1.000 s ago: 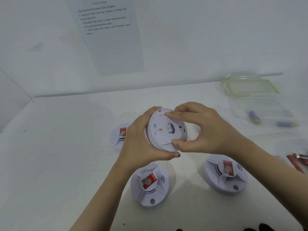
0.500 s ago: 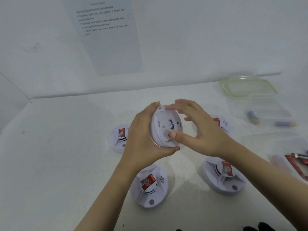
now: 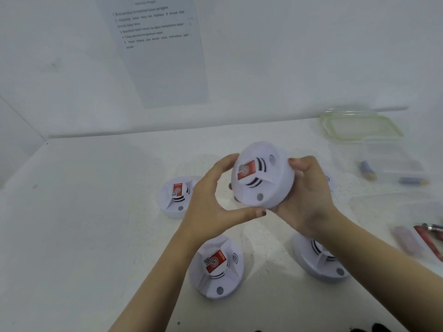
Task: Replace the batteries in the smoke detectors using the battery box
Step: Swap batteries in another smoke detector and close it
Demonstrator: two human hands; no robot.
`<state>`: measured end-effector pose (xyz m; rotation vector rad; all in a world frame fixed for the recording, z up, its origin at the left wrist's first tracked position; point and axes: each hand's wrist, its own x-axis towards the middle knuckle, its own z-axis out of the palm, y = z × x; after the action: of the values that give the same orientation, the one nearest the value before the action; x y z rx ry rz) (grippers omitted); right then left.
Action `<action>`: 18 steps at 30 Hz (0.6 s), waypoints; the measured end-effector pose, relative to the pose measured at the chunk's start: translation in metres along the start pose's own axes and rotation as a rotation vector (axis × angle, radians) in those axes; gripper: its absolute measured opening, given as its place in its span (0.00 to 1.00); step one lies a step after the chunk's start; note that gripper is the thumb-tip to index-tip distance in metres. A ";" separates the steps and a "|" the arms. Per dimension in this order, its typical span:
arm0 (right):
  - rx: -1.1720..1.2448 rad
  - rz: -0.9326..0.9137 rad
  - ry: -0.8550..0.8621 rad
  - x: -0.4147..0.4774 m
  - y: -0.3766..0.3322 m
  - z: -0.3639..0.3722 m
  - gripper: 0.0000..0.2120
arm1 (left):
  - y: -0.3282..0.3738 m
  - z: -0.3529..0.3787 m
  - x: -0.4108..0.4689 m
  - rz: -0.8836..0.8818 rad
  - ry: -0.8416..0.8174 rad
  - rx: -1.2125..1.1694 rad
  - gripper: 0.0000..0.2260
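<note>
White wall (image 3: 287,56), printed sheet (image 3: 163,51) taped up; white tabletop (image 3: 84,236).

We've got one smoke detector (image 3: 262,174) up off the table (image 3: 84,212), gripped between our left hand (image 3: 211,207) on its left edge and our right hand (image 3: 309,200) on its right side. Three more sit on the table: the back-left detector (image 3: 176,196) just left of our left hand, the front detector (image 3: 215,267) beside our left wrist, and the front-right detector (image 3: 318,259) partly under our right forearm. Far right is the battery box (image 3: 383,149) with two batteries (image 3: 366,170) lying in it — its lid (image 3: 362,127) sits just behind. A paper sheet (image 3: 163,51) hangs on the back wall.
</note>
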<state>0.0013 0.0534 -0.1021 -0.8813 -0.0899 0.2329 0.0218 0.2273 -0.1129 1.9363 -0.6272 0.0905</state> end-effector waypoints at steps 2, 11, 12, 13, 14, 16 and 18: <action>0.052 0.058 0.026 -0.002 0.003 -0.001 0.28 | -0.003 -0.002 -0.002 -0.017 0.004 -0.043 0.38; -0.415 0.047 0.027 -0.009 0.006 -0.016 0.27 | -0.015 -0.001 -0.011 -0.096 0.067 -0.048 0.37; -0.478 0.043 -0.004 -0.010 0.007 -0.018 0.32 | -0.016 0.000 -0.012 -0.104 0.065 -0.063 0.38; -0.512 0.043 -0.027 -0.011 0.008 -0.021 0.35 | -0.017 0.001 -0.012 -0.113 0.062 -0.075 0.38; -0.520 0.045 -0.036 -0.012 0.009 -0.023 0.38 | -0.017 0.002 -0.013 -0.123 0.055 -0.087 0.38; -0.519 0.041 -0.041 -0.013 0.012 -0.026 0.40 | -0.019 0.004 -0.013 -0.144 0.030 -0.112 0.39; -0.524 0.031 -0.036 -0.013 0.015 -0.027 0.41 | -0.018 0.006 -0.014 -0.174 0.007 -0.153 0.39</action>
<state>-0.0091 0.0388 -0.1303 -1.4002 -0.1755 0.2591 0.0166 0.2330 -0.1355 1.8329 -0.4461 -0.0588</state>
